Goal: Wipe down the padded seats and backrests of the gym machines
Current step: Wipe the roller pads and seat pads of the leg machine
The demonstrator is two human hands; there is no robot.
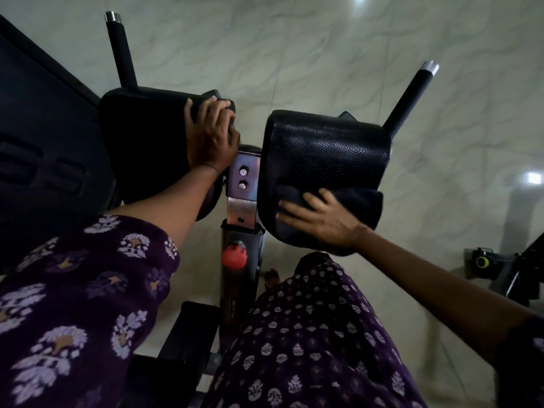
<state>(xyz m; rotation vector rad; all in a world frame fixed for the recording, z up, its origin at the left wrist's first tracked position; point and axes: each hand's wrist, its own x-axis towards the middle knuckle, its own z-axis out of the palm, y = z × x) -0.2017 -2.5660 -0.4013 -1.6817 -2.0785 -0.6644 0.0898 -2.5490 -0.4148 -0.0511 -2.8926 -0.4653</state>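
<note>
Two black padded arm rests sit side by side on a gym machine. My left hand (210, 134) grips the inner edge of the left pad (144, 134), fingers curled over its rim. My right hand (321, 217) lies flat with spread fingers on a dark cloth (362, 203), pressing it against the near end of the right pad (326, 154). The cloth drapes over that pad's lower edge. The right pad's textured leather shines under the light.
A black handle bar (122, 51) rises behind the left pad and another (407, 100) behind the right. A steel post (243, 187) with bolts and a red knob (234, 254) stands between the pads. Pale marble floor lies below; more equipment (500, 269) sits at right.
</note>
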